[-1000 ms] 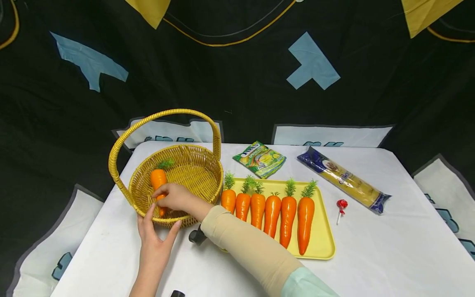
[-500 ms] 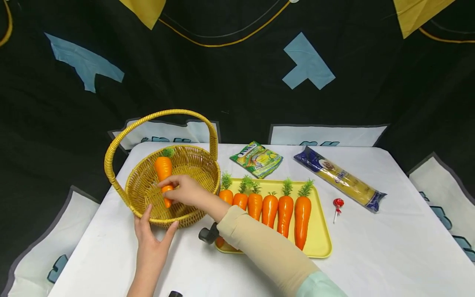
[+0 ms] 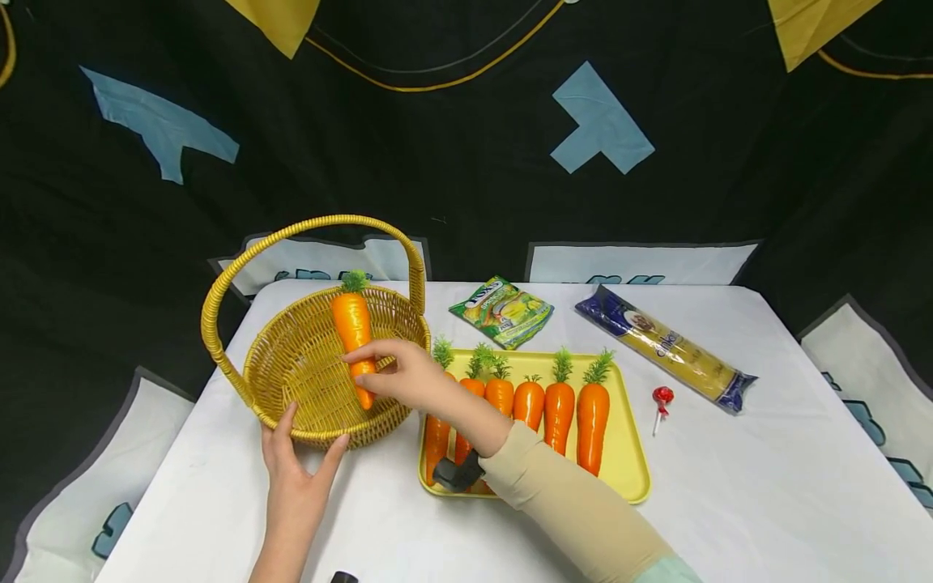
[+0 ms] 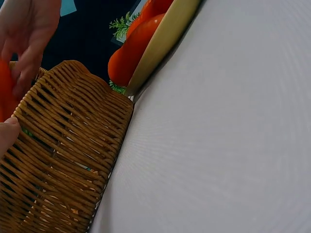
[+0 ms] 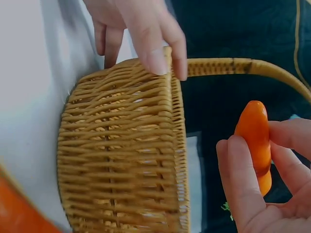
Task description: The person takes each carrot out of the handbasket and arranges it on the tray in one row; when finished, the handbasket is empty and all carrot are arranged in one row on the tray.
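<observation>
My right hand (image 3: 408, 375) pinches a carrot (image 3: 353, 320) near its tapered end, its green top pointing away from me. In the head view the carrot overlaps the right part of the yellow wicker basket (image 3: 287, 364). My left hand (image 3: 295, 486) holds the basket's near rim, fingers over the edge and thumb outside, as the right wrist view shows on the basket wall (image 5: 116, 145). Several more carrots (image 3: 594, 425) lie side by side on a yellow tray (image 3: 632, 478), some partly hidden behind my right forearm. No carrot shows in the visible part of the basket floor.
The basket's tall handle (image 3: 211, 316) arches above it. Behind the tray lies a green candy packet (image 3: 503, 312). A long packet of pasta (image 3: 670, 348) and a red lollipop (image 3: 662, 397) lie to the right on the white table (image 3: 765, 486).
My right hand has lifted the carrot off the basket's left side and moved it right. The left hand stays at the rim.
</observation>
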Tool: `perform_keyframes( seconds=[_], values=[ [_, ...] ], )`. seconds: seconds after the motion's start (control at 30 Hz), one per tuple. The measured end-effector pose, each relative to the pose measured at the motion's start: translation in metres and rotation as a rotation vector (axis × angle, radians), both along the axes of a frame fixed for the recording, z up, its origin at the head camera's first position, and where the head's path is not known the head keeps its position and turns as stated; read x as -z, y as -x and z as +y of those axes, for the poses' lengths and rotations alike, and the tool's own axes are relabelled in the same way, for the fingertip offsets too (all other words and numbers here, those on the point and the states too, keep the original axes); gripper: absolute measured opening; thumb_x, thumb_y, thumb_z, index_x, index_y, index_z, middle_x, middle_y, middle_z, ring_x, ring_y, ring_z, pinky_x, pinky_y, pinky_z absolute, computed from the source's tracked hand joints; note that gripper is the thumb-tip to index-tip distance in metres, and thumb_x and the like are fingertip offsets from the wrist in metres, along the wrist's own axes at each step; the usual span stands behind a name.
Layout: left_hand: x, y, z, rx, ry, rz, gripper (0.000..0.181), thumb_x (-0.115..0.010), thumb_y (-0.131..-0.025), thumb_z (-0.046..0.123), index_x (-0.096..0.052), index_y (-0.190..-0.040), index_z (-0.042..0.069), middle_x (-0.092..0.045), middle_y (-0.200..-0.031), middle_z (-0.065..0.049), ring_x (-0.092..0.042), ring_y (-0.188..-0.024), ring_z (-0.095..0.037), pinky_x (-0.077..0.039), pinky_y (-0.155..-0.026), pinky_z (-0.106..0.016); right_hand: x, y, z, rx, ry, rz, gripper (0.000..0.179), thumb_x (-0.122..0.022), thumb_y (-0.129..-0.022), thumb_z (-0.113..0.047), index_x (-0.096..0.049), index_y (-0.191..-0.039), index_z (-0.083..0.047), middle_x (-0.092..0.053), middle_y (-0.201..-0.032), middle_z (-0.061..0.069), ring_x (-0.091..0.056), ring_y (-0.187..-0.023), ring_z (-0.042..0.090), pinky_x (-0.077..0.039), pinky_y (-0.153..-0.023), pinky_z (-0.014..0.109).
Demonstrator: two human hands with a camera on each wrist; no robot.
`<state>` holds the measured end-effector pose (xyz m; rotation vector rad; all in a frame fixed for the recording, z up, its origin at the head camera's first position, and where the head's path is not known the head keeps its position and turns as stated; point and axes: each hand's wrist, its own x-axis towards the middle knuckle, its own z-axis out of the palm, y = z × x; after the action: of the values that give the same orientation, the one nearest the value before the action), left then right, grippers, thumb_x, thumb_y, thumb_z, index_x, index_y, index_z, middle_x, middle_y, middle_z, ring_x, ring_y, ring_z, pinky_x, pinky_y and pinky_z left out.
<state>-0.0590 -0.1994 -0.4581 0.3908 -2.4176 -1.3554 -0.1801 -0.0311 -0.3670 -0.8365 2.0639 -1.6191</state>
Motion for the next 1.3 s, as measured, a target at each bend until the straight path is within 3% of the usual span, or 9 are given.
perform_keyframes(
  seconds=[0.17, 0.43, 0.6, 0.73, 0.97, 1.17, 1.3],
  values=[
    [0.002, 0.002, 0.002, -0.005, -0.012, -0.037, 0.089, -0.071, -0.089, 0.032, -0.012, -0.154, 0.021, 0.017, -0.159, -0.005, 0.003, -0.145, -0.033, -0.015, -0.108, -0.064, -0.001, -0.013, 0.032, 0.011, -0.006, 0.019, 0.028, -0.066, -0.092, -0.015, -0.069, -0.120, -0.018, -0.058, -0.121, -0.003, -0.064, -0.084, 0.011, -0.053, -0.073, 0.027],
    [0.001, 0.003, 0.003, -0.015, -0.030, -0.096, 0.090, -0.069, -0.089, 0.039, -0.010, -0.155, 0.022, 0.019, -0.158, -0.009, 0.005, -0.144, -0.037, -0.014, -0.107, -0.066, 0.001, -0.037, 0.089, 0.071, -0.065, 0.101, 0.027, -0.066, -0.093, -0.021, -0.068, -0.120, -0.023, -0.059, -0.118, -0.011, -0.052, -0.107, 0.012, -0.047, -0.090, 0.035],
    [0.002, 0.002, 0.003, -0.017, -0.032, -0.091, 0.089, -0.069, -0.089, 0.037, -0.011, -0.155, 0.022, 0.018, -0.158, -0.010, 0.004, -0.144, -0.037, -0.014, -0.107, -0.065, 0.009, -0.048, 0.126, 0.152, -0.086, 0.116, 0.027, -0.068, -0.092, -0.022, -0.069, -0.118, -0.027, -0.058, -0.118, -0.008, -0.052, -0.107, 0.016, -0.047, -0.091, 0.043],
    [0.002, 0.003, 0.003, -0.008, -0.044, -0.076, 0.089, -0.069, -0.090, 0.034, -0.010, -0.155, 0.021, 0.018, -0.158, -0.011, 0.004, -0.143, -0.039, -0.014, -0.106, -0.067, 0.016, -0.058, 0.155, 0.239, -0.108, 0.148, 0.028, -0.069, -0.091, -0.021, -0.069, -0.119, -0.022, -0.058, -0.117, -0.005, -0.053, -0.105, 0.018, -0.048, -0.088, 0.040],
    [0.002, 0.004, 0.001, -0.011, -0.062, -0.064, 0.088, -0.069, -0.090, 0.032, -0.010, -0.155, 0.022, 0.019, -0.158, -0.009, 0.005, -0.144, -0.037, -0.012, -0.106, -0.067, 0.033, -0.074, 0.208, 0.426, -0.157, 0.105, 0.028, -0.069, -0.091, -0.017, -0.068, -0.119, -0.015, -0.058, -0.117, 0.003, -0.055, -0.102, 0.022, -0.051, -0.085, 0.032],
    [0.002, 0.004, 0.000, -0.021, -0.073, -0.074, 0.089, -0.069, -0.090, 0.035, -0.010, -0.155, 0.022, 0.019, -0.158, -0.009, 0.006, -0.143, -0.038, -0.011, -0.106, -0.068, 0.049, -0.083, 0.248, 0.625, -0.340, 0.185, 0.029, -0.068, -0.090, -0.008, -0.068, -0.119, -0.010, -0.058, -0.111, 0.009, -0.059, -0.096, 0.022, -0.053, -0.081, 0.035],
    [0.001, 0.003, 0.000, -0.021, -0.074, -0.081, 0.090, -0.069, -0.089, 0.036, -0.010, -0.155, 0.022, 0.019, -0.158, -0.009, 0.006, -0.143, -0.038, -0.010, -0.106, -0.068, 0.055, -0.089, 0.264, 0.680, -0.516, 0.175, 0.030, -0.068, -0.088, -0.007, -0.068, -0.118, -0.008, -0.055, -0.105, 0.013, -0.061, -0.089, 0.025, -0.053, -0.077, 0.039]
  ],
)
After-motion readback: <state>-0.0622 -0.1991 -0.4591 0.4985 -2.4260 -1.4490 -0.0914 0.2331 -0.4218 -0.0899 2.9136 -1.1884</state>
